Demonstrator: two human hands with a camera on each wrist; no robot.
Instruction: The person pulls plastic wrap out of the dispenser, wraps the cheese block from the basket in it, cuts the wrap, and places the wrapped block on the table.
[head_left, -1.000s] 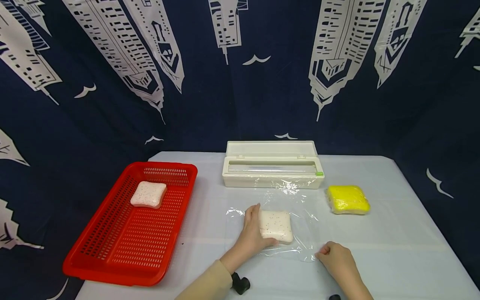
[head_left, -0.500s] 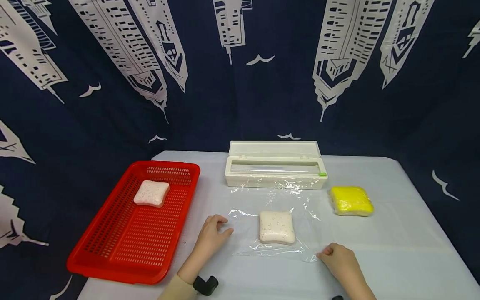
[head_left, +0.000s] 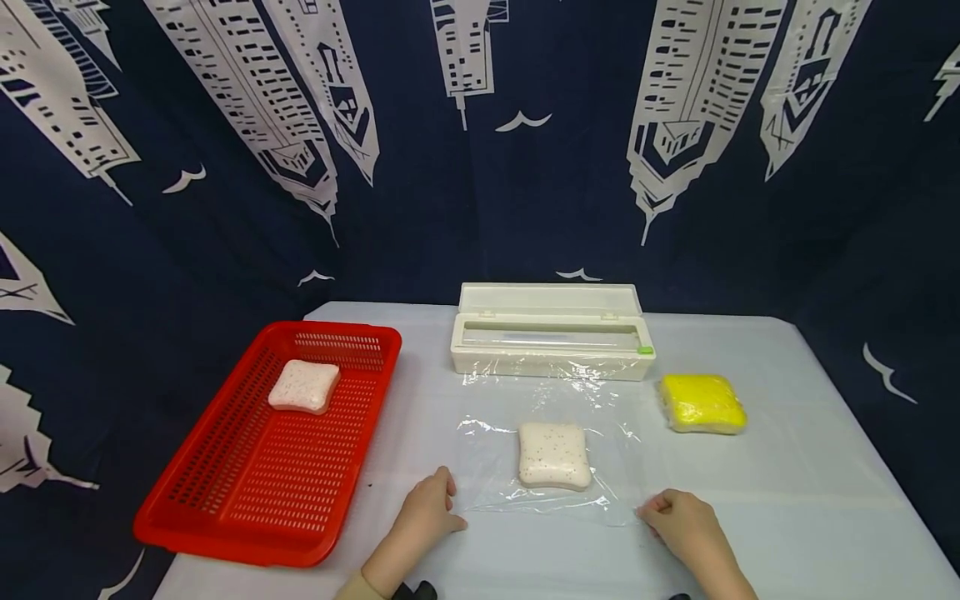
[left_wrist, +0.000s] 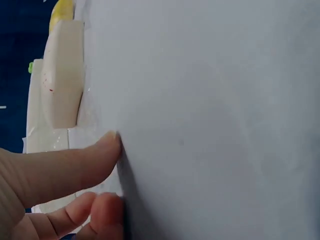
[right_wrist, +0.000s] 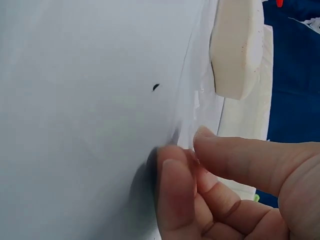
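Observation:
A cream, speckled, pillow-shaped block (head_left: 555, 456) lies on a sheet of clear plastic wrap (head_left: 487, 475) spread flat on the table. My right hand (head_left: 681, 527) pinches the wrap's near right corner between thumb and fingers; the right wrist view shows these fingertips (right_wrist: 175, 185) low over the table. At the near left corner of the wrap is my left hand (head_left: 423, 515), thumb (left_wrist: 95, 155) and fingers apart with nothing between them. The sheet runs back to a white wrap dispenser (head_left: 551, 367), its lid raised.
To the left stands a red perforated basket (head_left: 322, 533) with a pinkish-white speckled block (head_left: 303, 387) inside. A yellow block (head_left: 702, 403) in shiny wrap lies at the right. Dark cloth with printed buildings (head_left: 465, 208) hangs behind the white table (head_left: 795, 467).
My left hand has let go of the cream block and moved left, then nearer to me, down to the wrap's near left corner. The right hand keeps its pinch on the other corner.

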